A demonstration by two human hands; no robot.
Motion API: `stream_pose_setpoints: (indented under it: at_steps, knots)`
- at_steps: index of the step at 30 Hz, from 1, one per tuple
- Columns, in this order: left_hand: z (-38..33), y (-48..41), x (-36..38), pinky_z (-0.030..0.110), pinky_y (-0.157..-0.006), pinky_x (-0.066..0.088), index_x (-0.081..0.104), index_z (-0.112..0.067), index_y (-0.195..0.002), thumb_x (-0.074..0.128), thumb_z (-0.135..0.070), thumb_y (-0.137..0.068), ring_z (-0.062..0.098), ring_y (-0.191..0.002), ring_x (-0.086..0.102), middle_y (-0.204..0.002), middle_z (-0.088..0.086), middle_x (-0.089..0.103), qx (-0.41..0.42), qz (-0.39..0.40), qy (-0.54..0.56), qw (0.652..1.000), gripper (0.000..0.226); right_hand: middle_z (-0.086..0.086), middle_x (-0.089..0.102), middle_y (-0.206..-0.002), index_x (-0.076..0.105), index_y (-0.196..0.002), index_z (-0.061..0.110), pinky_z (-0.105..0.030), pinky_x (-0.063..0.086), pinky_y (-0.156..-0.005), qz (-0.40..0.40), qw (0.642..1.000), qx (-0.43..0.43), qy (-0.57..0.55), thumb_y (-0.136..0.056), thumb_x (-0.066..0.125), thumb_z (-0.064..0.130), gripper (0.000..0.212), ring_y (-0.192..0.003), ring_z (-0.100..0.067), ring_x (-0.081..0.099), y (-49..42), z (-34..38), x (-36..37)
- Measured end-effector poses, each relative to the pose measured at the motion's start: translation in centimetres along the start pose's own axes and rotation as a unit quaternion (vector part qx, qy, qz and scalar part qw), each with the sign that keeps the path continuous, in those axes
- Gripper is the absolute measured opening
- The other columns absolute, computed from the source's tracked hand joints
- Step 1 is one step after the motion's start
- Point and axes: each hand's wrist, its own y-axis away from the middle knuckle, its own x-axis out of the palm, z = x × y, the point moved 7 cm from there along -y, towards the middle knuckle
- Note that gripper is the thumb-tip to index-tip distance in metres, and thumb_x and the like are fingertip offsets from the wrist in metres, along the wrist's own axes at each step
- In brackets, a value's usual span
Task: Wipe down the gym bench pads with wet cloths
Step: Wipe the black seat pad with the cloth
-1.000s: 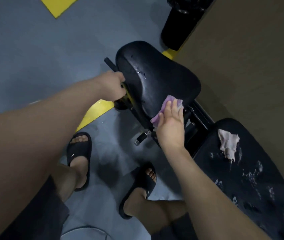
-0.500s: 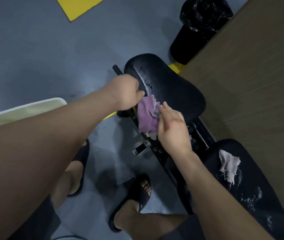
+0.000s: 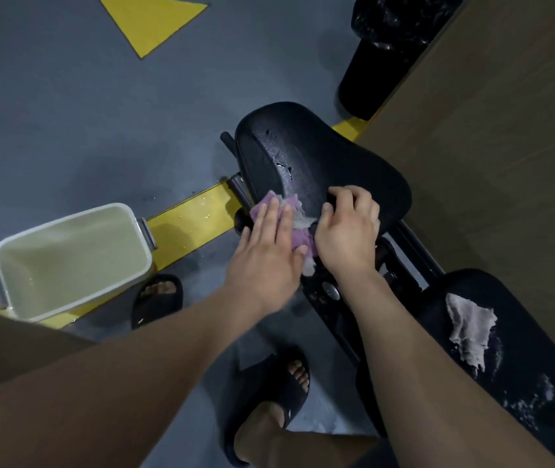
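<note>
purple cloth (image 3: 298, 236) crumpled on wet black seat pad (image 3: 330, 167) edge; grey cloth (image 3: 468, 329) on back pad (image 3: 522, 332).

The seat pad (image 3: 343, 163) was black, finely grained upholstery, glossy where water beaded on it. The purple cloth (image 3: 298, 238) looked soft and fuzzy, with pale frayed edges. The grey cloth (image 3: 468, 327) lay crumpled and ragged on the back pad (image 3: 536, 336), whose matt black cover bore wet streaks. The bin (image 3: 66, 216) was smooth pale plastic. The floor (image 3: 66, 113) was matt grey, its yellow stripe (image 3: 190, 217) shinier. The wall panel (image 3: 505, 146) showed wood grain.
</note>
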Motion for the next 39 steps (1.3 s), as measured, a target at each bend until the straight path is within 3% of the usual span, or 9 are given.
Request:
stream_pose_setpoints:
  at_steps: [5,8,11,16,21,24,27,35,39]
  knots:
    - [3.8,-4.6,-1.6,0.046,-0.128,0.01,0.001,-0.008,-0.163,0.028,-0.045,-0.108,0.019,-0.157,-0.012,-0.171,0.008,-0.014,-0.046,-0.029,0.059,0.997,0.072,0.005,0.047,-0.132,0.056,-0.116,0.031,-0.04,0.029,-0.107,-0.052,0.995,0.082,0.01,-0.097,0.049,0.038,0.021,-0.127,-0.022,0.04,-0.8,-0.5,0.8]
    - [2.1,-1.1,-0.2,0.028,-0.126,0.003,-0.005,-0.009,-0.162,0.033,-0.037,-0.109,0.014,-0.156,-0.01,-0.169,0.005,-0.022,-0.072,-0.038,0.185,0.979,0.071,0.004,0.05,-0.131,0.057,-0.113,0.032,-0.041,0.031,-0.102,-0.088,0.992,0.08,0.034,-0.096,0.049,0.038,0.02,-0.123,-0.022,0.042,-0.6,-0.1,0.9]
    - [0.9,-0.3,1.0,0.018,-0.118,0.009,-0.012,-0.011,-0.161,0.038,-0.034,-0.109,0.017,-0.157,0.0,-0.169,0.005,-0.021,-0.135,-0.029,0.3,0.944,0.076,0.002,0.053,-0.129,0.059,-0.113,0.029,-0.042,0.035,-0.098,-0.123,0.988,0.074,0.055,-0.095,0.049,0.035,0.021,-0.119,-0.024,0.045,-0.4,-0.2,1.0]
    - [2.6,-5.5,-0.4,0.03,-0.119,0.022,-0.01,0.0,-0.159,0.042,-0.035,-0.108,0.033,-0.155,0.017,-0.17,0.017,-0.005,-0.22,-0.051,0.315,0.922,0.081,0.0,0.056,-0.127,0.062,-0.112,0.027,-0.042,0.037,-0.092,-0.157,0.982,0.071,0.074,-0.093,0.051,0.032,0.022,-0.116,-0.026,0.049,-0.4,0.0,1.4]
    - [2.1,-2.9,0.2,0.019,-0.113,0.018,-0.007,-0.004,-0.161,0.044,-0.031,-0.107,0.026,-0.156,0.013,-0.171,0.012,-0.008,-0.183,-0.057,0.326,0.926,0.079,-0.001,0.057,-0.126,0.063,-0.113,0.026,-0.042,0.037,-0.092,-0.17,0.98,0.061,0.078,-0.093,0.053,0.03,0.022,-0.116,-0.027,0.049,-0.2,0.0,1.6]
    - [3.0,-4.8,0.4,0.018,-0.11,0.027,0.018,-0.001,-0.159,0.048,-0.028,-0.105,0.025,-0.148,0.034,-0.167,0.013,0.023,-0.197,-0.081,0.37,0.904,0.068,-0.001,0.057,-0.124,0.064,-0.112,0.025,-0.043,0.038,-0.09,-0.182,0.978,0.061,0.085,-0.092,0.054,0.028,0.022,-0.113,-0.028,0.05,-0.2,0.0,1.6]
    - [5.7,-8.6,-1.1,0.004,-0.09,0.032,0.064,-0.017,-0.118,0.046,-0.019,-0.106,0.011,-0.123,0.055,-0.132,-0.005,0.062,-0.216,-0.119,0.44,0.864,0.021,-0.001,0.057,-0.124,0.064,-0.112,0.025,-0.042,0.038,-0.09,-0.187,0.977,0.059,0.089,-0.092,0.054,0.027,0.022,-0.113,-0.027,0.05,-0.2,0.1,1.8]
    - [6.8,-6.6,1.2,0.025,-0.102,0.048,0.072,-0.021,-0.112,0.05,-0.036,-0.096,0.014,-0.111,0.066,-0.114,-0.009,0.073,-0.219,-0.152,0.495,0.827,0.031,-0.002,0.057,-0.123,0.064,-0.112,0.024,-0.043,0.037,-0.09,-0.192,0.976,0.059,0.088,-0.092,0.054,0.026,0.023,-0.112,-0.028,0.051,-0.2,0.1,1.8]
    - [7.4,-10.2,-1.6,0.006,-0.087,0.042,0.071,-0.022,-0.095,0.052,-0.016,-0.102,0.01,-0.107,0.064,-0.115,-0.007,0.071,-0.22,-0.169,0.514,0.812,0.021,-0.003,0.057,-0.123,0.065,-0.113,0.022,-0.043,0.038,-0.09,-0.194,0.976,0.054,0.086,-0.092,0.053,0.026,0.024,-0.112,-0.029,0.051,-0.2,0.1,1.9]
